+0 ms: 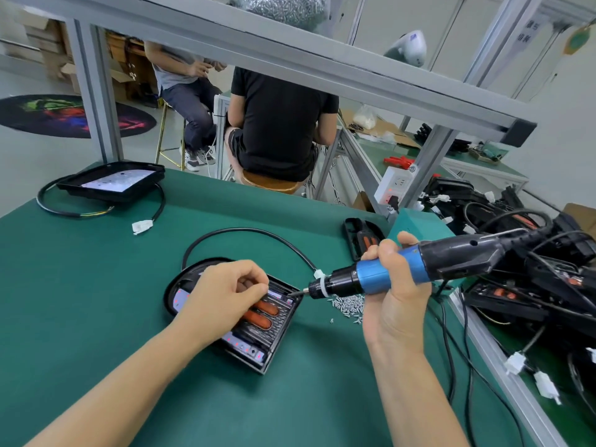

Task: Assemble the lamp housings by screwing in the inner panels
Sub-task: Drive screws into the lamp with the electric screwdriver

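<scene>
A black lamp housing (277, 343) lies open on the green mat, its ribbed inner panel (258, 330) with two orange strips showing. My left hand (225, 291) rests on the panel with curled fingers; whether they pinch a screw is hidden. My right hand (393, 285) grips a blue and black electric screwdriver (419, 266). Its bit points left at the housing's upper right corner. A small heap of silver screws (348, 304) lies just right of the housing. The housing's black cable (245, 232) loops behind it.
A second housing (113, 182) with cable and white plug (142, 226) sits at the far left. Another housing (364, 237) lies behind the screwdriver. Housings and cables (532, 279) pile up at the right. Two people sit beyond the table's far edge.
</scene>
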The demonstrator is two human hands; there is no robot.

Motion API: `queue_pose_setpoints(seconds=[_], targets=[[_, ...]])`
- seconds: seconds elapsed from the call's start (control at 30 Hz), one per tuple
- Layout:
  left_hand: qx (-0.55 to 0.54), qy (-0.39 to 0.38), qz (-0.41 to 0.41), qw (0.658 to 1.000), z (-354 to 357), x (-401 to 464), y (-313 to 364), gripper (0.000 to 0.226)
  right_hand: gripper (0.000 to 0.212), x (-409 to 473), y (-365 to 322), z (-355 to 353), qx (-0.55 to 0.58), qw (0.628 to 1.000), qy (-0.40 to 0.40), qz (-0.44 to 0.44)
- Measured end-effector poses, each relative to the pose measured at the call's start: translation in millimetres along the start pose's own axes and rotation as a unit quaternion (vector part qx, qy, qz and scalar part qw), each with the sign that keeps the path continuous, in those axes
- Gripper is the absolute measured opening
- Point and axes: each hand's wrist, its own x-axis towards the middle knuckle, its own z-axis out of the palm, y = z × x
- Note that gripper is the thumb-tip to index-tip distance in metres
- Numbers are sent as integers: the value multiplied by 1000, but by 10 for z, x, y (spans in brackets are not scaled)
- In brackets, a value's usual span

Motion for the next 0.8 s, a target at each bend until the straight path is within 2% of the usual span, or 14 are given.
queue_pose_setpoints(seconds=[0.23, 0.7, 0.8], targets=[[-10, 3, -5, 1000, 26, -28, -29, 15, 31, -6, 27, 51, -16, 998, -53, -8], [-13, -23, -22, 999, 29, 86, -41, 19, 25, -10, 35, 50, -33, 999, -33, 9], [25, -29, -24, 999, 29, 136, -36, 18, 25, -23, 24, 32, -23, 1000, -17, 13]])
